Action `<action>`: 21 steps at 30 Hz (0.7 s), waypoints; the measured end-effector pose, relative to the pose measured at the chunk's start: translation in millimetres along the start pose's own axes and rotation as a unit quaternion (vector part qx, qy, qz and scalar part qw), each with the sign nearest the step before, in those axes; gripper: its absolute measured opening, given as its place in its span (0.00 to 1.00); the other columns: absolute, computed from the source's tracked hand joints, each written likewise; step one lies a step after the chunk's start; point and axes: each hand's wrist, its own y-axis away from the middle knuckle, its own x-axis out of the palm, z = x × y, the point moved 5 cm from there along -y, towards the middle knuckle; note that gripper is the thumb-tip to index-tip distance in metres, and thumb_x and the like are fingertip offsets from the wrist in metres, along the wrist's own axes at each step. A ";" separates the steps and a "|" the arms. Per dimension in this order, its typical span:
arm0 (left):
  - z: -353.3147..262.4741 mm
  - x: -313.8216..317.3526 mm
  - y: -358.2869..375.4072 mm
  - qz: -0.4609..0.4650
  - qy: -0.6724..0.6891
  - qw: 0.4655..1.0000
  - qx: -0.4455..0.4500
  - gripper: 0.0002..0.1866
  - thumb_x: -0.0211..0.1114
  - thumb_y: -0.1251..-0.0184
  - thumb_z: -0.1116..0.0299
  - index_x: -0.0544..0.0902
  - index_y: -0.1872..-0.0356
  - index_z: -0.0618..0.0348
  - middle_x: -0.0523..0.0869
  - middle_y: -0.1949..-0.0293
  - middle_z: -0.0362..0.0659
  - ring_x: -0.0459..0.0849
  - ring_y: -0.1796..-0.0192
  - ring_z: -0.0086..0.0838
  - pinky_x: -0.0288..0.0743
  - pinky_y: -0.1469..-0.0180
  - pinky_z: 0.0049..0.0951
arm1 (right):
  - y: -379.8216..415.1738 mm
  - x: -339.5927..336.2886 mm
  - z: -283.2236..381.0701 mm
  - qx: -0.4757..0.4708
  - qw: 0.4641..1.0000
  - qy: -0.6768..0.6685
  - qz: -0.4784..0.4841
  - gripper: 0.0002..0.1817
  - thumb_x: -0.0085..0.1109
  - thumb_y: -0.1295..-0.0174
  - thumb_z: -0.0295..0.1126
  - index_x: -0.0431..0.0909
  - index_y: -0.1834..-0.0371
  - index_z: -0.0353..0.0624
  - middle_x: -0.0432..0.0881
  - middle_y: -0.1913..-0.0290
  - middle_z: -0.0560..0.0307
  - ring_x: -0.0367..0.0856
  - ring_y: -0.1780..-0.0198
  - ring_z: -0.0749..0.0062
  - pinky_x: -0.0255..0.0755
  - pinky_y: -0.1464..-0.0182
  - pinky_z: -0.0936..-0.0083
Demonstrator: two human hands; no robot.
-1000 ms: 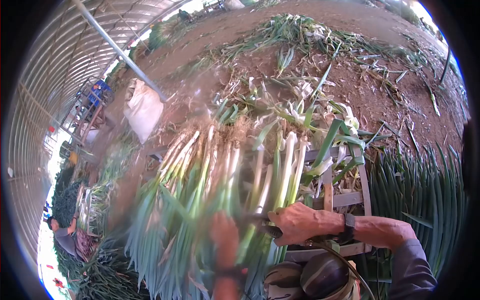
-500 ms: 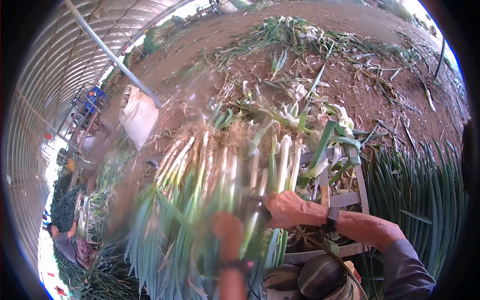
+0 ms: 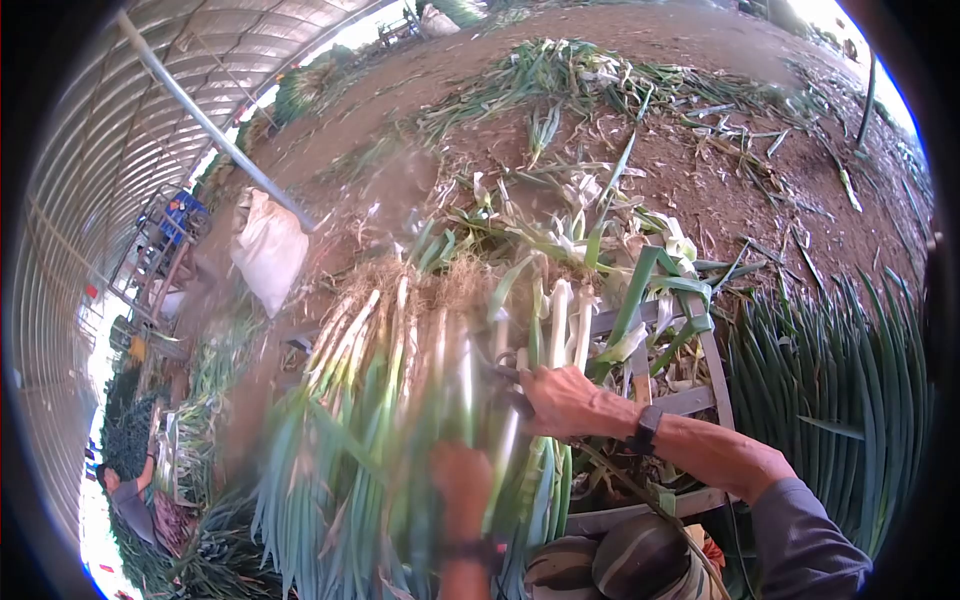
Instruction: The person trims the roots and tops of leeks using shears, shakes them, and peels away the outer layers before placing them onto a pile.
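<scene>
Long green onions with white stems and brown roots [image 3: 385, 400] lie side by side, roots pointing away from me. My right hand [image 3: 572, 402] is closed around a dark tool [image 3: 514, 388], whose shape is hard to make out, over the stems at the right of the row. Left of it and lower, my left hand [image 3: 460, 480] rests over the green leaves. It is blurred, so its fingers and anything in them cannot be made out.
A metal frame [image 3: 718, 375] stands right of the onions, beside upright green leaves [image 3: 830, 400]. Stripped leaves [image 3: 600, 75] litter the soil. At the left are a pale sack [image 3: 268, 250], a slanting pole [image 3: 210, 125] and another person [image 3: 135, 505].
The view has shifted slightly. My right hand and the dark tool are a little higher in view, while my left hand is slightly lower.
</scene>
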 end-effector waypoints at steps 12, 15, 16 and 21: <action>24.9 -29.2 -17.6 0.008 0.180 0.982 -0.049 0.17 0.58 0.28 0.60 0.80 0.56 0.69 0.86 0.62 0.65 0.85 0.56 0.61 0.77 0.53 0.56 | 103.8 -24.7 47.0 -0.117 0.989 -0.074 0.042 0.32 0.70 0.47 0.46 0.75 0.46 0.33 0.82 0.67 0.40 0.84 0.69 0.41 0.78 0.65 0.51; 17.4 -24.7 -14.0 0.047 0.142 0.989 -0.003 0.19 0.58 0.27 0.59 0.79 0.54 0.70 0.86 0.62 0.66 0.86 0.56 0.61 0.78 0.52 0.56 | 104.0 -27.3 44.2 -0.095 0.994 -0.050 0.021 0.33 0.71 0.48 0.47 0.75 0.47 0.32 0.82 0.67 0.39 0.84 0.68 0.39 0.77 0.65 0.50; 10.3 -23.3 -3.8 0.090 0.191 0.977 -0.025 0.20 0.57 0.26 0.58 0.80 0.51 0.70 0.86 0.58 0.66 0.86 0.53 0.60 0.79 0.50 0.55 | 101.4 -30.1 43.8 -0.088 0.995 -0.044 0.007 0.33 0.72 0.48 0.47 0.75 0.47 0.32 0.82 0.67 0.39 0.84 0.68 0.39 0.77 0.65 0.50; -10.3 -11.4 27.5 0.100 0.108 0.988 0.054 0.22 0.58 0.27 0.56 0.80 0.47 0.67 0.83 0.46 0.59 0.81 0.44 0.54 0.75 0.41 0.49 | 88.6 -24.7 37.0 -0.061 0.998 -0.032 0.016 0.33 0.72 0.49 0.48 0.75 0.48 0.32 0.82 0.66 0.39 0.84 0.65 0.39 0.78 0.62 0.51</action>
